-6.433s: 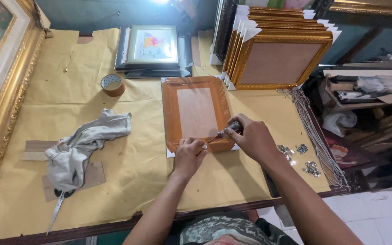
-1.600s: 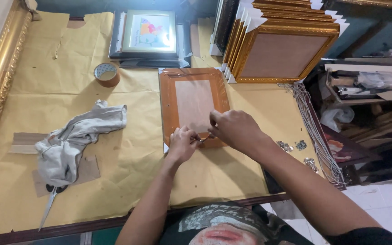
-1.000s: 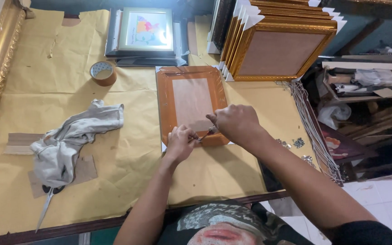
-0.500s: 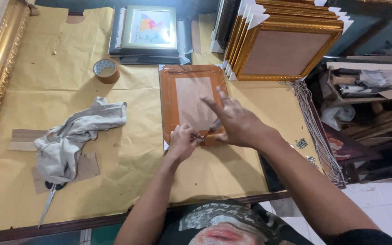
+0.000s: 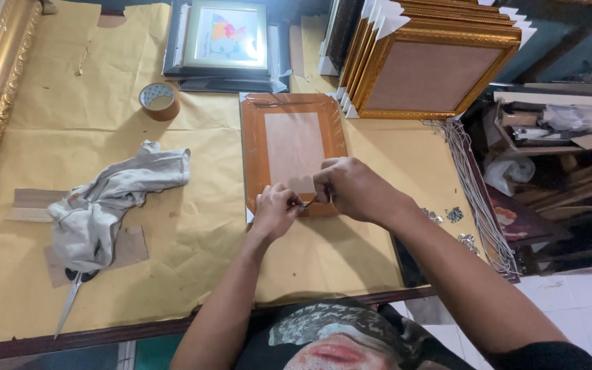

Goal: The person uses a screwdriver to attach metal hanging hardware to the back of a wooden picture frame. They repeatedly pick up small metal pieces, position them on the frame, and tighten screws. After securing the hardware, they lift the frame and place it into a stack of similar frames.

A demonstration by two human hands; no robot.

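Down at the near edge of the desk (image 5: 193, 274), covered in tan paper, a small orange-brown frame (image 5: 293, 154) is laid face down, long axis running straight away from the person. Both hands are parked on its bottom rail, so the work spot sits right under the fingertips, a touch closer to the left hand (image 5: 277, 209). That one is curled shut, pinching a small metal bit (image 5: 305, 204) against the rail. The right hand (image 5: 351, 186) is brought in from the right side, knuckles up, fingers folded closed over the same spot; whether anything's actually held in that grip can't be told. Forearms are angled in toward each other. A grey rag (image 5: 107, 202), tape roll (image 5: 159, 101) and scissors (image 5: 70, 301) are left well off to the left, more metal bits (image 5: 455, 214) on the right.
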